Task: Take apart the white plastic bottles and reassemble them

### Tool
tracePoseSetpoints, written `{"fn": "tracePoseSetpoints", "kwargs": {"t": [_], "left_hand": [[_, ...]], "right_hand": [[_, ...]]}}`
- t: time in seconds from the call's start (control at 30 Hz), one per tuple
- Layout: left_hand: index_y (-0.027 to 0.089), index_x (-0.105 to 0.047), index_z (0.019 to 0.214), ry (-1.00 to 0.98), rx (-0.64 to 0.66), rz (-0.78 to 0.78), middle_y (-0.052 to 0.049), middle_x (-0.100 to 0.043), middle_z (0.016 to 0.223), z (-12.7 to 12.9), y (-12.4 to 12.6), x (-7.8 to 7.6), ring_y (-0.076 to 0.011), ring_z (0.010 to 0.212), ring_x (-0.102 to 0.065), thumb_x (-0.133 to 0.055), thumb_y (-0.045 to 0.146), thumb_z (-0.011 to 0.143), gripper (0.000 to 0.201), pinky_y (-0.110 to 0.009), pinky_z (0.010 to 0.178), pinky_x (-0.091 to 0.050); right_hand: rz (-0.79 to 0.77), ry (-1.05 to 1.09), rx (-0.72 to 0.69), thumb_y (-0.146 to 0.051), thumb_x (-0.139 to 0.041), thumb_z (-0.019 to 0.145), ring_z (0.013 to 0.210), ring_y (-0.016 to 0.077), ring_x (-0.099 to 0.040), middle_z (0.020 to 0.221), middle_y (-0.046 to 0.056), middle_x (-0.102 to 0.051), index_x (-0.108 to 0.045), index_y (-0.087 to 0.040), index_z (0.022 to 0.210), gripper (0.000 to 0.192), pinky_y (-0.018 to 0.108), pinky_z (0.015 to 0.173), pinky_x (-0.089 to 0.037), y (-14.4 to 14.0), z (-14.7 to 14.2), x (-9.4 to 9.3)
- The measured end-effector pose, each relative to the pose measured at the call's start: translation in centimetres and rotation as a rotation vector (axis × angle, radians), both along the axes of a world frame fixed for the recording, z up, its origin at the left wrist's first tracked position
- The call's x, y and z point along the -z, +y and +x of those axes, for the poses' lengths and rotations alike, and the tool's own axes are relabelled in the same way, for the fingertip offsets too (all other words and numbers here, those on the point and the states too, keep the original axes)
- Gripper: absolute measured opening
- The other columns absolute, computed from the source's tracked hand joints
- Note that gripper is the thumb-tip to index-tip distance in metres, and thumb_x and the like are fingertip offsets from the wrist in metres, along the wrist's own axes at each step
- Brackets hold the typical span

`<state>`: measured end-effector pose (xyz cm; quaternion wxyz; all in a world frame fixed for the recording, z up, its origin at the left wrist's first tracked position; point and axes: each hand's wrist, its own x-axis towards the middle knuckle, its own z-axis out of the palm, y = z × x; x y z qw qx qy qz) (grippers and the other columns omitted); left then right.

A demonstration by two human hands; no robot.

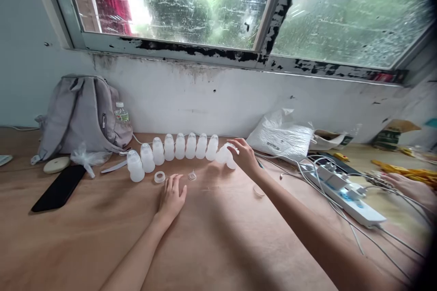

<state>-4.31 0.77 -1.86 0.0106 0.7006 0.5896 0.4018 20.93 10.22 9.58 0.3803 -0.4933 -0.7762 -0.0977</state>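
The small translucent plastic bottle [226,154] at the right end of the curved row of bottles [170,150] lies tipped on the wooden tabletop [218,236], just before the white wall under the window; the right hand [244,157] is curled over it, fingers wrapped on its body, so it reads as held; the left hand [171,198] rests flat on the wood with fingers spread and loose, gripping nothing, just short of a small white ring [159,177] and a clear cap-like piece [192,175]; the rest of the row stands upright, shoulder to shoulder, so the end bottle is best lifted straight and set down without nudging its neighbour, which would likely topple the light, empty-looking line; another clear piece [258,192] lies under the right forearm; farther left sit a grey backpack [82,113], a black phone [59,188] and a knife [114,167]; to the right, a white plastic bag [282,136] and a power strip [344,193] with cables.
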Motion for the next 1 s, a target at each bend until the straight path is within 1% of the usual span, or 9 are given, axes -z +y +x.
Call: {"fn": "tracePoseSetpoints", "kwargs": {"t": [0.23,0.43,0.53,0.67,0.73,0.8,0.83,0.93,1.0], "left_hand": [[0.015,-0.049,0.108,0.141,-0.146,-0.001,-0.012,-0.051,0.111,-1.3,0.3,-0.6,-0.0252,0.102,-0.047,-0.048,0.022,0.076,0.033,-0.040,0.086,-0.040],[0.012,-0.048,0.110,0.174,-0.251,0.021,-0.016,-0.050,0.115,-2.0,0.8,0.2,-0.0286,0.109,-0.043,-0.048,0.022,0.074,0.037,-0.044,0.090,-0.036],[0.012,-0.048,0.111,0.167,-0.246,0.044,-0.018,-0.051,0.114,-2.1,0.9,0.7,-0.0307,0.109,-0.044,-0.049,0.022,0.074,0.038,-0.048,0.089,-0.035],[0.013,-0.048,0.109,0.084,-0.104,0.019,-0.016,-0.056,0.108,-1.9,0.8,0.2,-0.0282,0.101,-0.051,-0.046,0.018,0.076,0.034,-0.047,0.086,-0.038],[0.016,-0.050,0.105,0.048,-0.006,0.011,-0.011,-0.060,0.100,-1.6,0.5,-0.3,-0.0239,0.093,-0.055,-0.044,0.016,0.077,0.029,-0.041,0.082,-0.042],[0.019,-0.052,0.101,0.025,0.109,0.009,-0.006,-0.062,0.091,-1.1,0.1,-0.8,-0.0202,0.086,-0.057,-0.044,0.015,0.077,0.026,-0.036,0.078,-0.045],[0.020,-0.053,0.099,0.018,0.176,0.011,-0.005,-0.062,0.088,-0.8,-0.2,-1.1,-0.0189,0.083,-0.057,-0.045,0.014,0.076,0.025,-0.034,0.076,-0.045],[0.020,-0.056,0.093,0.004,0.370,0.031,-0.004,-0.062,0.083,-0.4,-0.9,-1.8,-0.0176,0.080,-0.056,-0.043,0.013,0.077,0.022,-0.032,0.075,-0.045],[0.020,-0.057,0.090,0.013,0.400,0.040,-0.004,-0.061,0.083,-0.4,-1.1,-2.1,-0.0177,0.080,-0.055,-0.043,0.014,0.078,0.020,-0.032,0.075,-0.045]], "right_hand": [[-0.130,-0.146,0.121,-0.023,-0.046,0.081,0.075,0.0180,-0.058,0.096,0.007,-0.057,-0.059,-0.020,0.101,0.024,0.028,0.069,-0.044,4.5,0.2,1.2],[-0.125,-0.148,0.133,-0.022,-0.048,0.079,0.080,0.0202,-0.057,0.093,0.008,-0.061,-0.054,-0.016,0.105,0.027,0.030,0.071,-0.043,5.8,0.3,1.4],[-0.108,-0.158,0.123,-0.022,-0.049,0.079,0.084,0.0219,-0.055,0.095,0.011,-0.060,-0.056,-0.015,0.101,0.024,0.033,0.074,-0.042,5.7,0.1,0.9],[-0.052,-0.170,0.093,-0.021,-0.044,0.082,0.101,0.0263,-0.047,0.111,0.014,-0.052,-0.054,-0.016,0.105,0.026,0.039,0.083,-0.037,4.1,-1.3,0.7],[-0.069,-0.203,0.006,-0.020,-0.042,0.084,0.099,0.0232,-0.048,0.107,0.011,-0.054,-0.056,-0.019,0.102,0.023,0.036,0.083,-0.038,2.5,-2.9,1.6],[-0.208,-0.246,-0.212,-0.019,-0.041,0.085,0.090,0.0206,-0.052,0.096,0.009,-0.058,-0.059,-0.018,0.093,0.020,0.033,0.078,-0.040,0.8,-4.8,3.4],[-0.237,-0.256,-0.241,-0.020,-0.042,0.085,0.086,0.0195,-0.053,0.090,0.008,-0.059,-0.060,-0.019,0.089,0.018,0.032,0.076,-0.041,-0.1,-5.8,4.5],[-0.265,-0.236,-0.241,-0.024,-0.052,0.080,0.084,0.0202,-0.053,0.088,0.008,-0.058,-0.059,-0.018,0.090,0.014,0.031,0.073,-0.041,-1.9,-8.3,7.7],[-0.276,-0.200,-0.221,-0.024,-0.052,0.080,0.084,0.0198,-0.053,0.087,0.008,-0.058,-0.057,-0.017,0.089,0.013,0.031,0.073,-0.042,-2.4,-9.3,9.2]]}}
